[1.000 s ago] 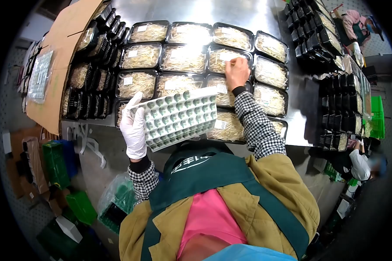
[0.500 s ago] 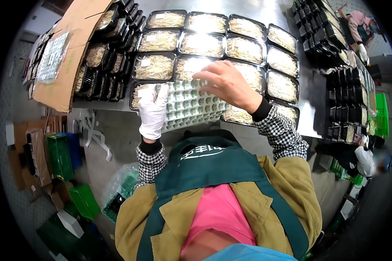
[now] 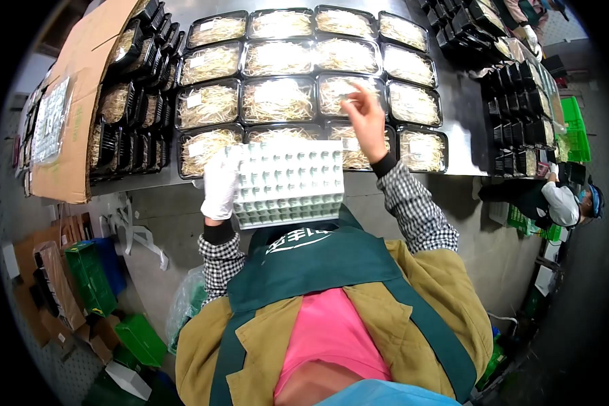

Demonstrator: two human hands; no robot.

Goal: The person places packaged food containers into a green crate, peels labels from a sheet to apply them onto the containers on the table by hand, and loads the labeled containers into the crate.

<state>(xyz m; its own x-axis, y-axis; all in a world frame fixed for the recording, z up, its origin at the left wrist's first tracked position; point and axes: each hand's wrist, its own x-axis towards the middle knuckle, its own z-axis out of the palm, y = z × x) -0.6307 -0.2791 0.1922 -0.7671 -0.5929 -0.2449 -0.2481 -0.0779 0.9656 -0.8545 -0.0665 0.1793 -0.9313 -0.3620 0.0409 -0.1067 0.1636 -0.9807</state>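
My left hand (image 3: 221, 183), in a white glove, grips the left edge of a sheet of stickers (image 3: 289, 177) printed in rows of small green marks. The sheet tilts down over the table's front edge, before my apron. My bare right hand (image 3: 367, 118) hovers over a black tray of bean sprouts (image 3: 335, 95) in the third column. Its fingers are curled, thumb and forefinger toward each other; motion blurs the fingertips, and anything between them is too small to make out. Small white labels show on several wrapped trays, such as the sprout tray (image 3: 213, 107) at left.
Wrapped sprout trays lie in rows on the metal table (image 3: 463, 145). Stacked trays (image 3: 135, 115) stand at left behind a cardboard sheet (image 3: 81, 108), and more stacks (image 3: 521, 101) at right. A co-worker (image 3: 555, 199) stands at the right edge. Green crates (image 3: 142, 340) are on the floor.
My right hand has left the sticker sheet and moved right and forward over the trays. The sheet now lies flatter to view, still in my left hand. The camera view has shifted slightly.
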